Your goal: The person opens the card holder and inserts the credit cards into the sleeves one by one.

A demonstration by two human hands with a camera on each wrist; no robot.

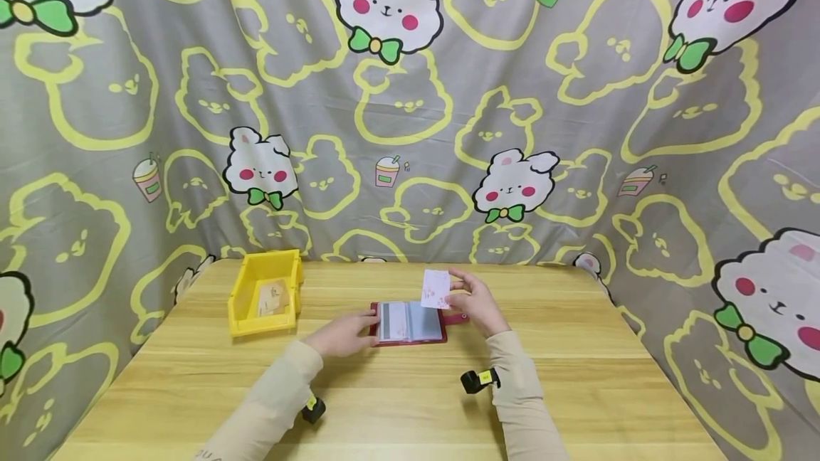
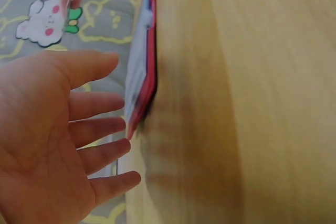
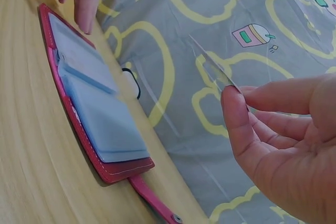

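A red card holder (image 1: 410,341) lies spread on the wooden table, its clear plastic sleeves (image 3: 107,121) showing and its snap strap (image 3: 157,203) pointing right. My left hand (image 1: 342,334) is at the holder's left edge, fingers straight and spread; in the left wrist view the fingertips (image 2: 123,145) come right up to the red cover. Above the holder's right half, my right hand (image 1: 477,303) pinches a small pale pink card (image 1: 436,289) between thumb and fingers. The right wrist view shows that card edge-on, raised over the table.
A yellow plastic bin (image 1: 238,304) stands at the back left, with a brownish card (image 1: 272,297) inside it. Behind the wooden table (image 1: 397,404) hangs a grey curtain (image 1: 397,112) printed with cartoon animals. Each sleeve carries a small black camera (image 1: 472,381).
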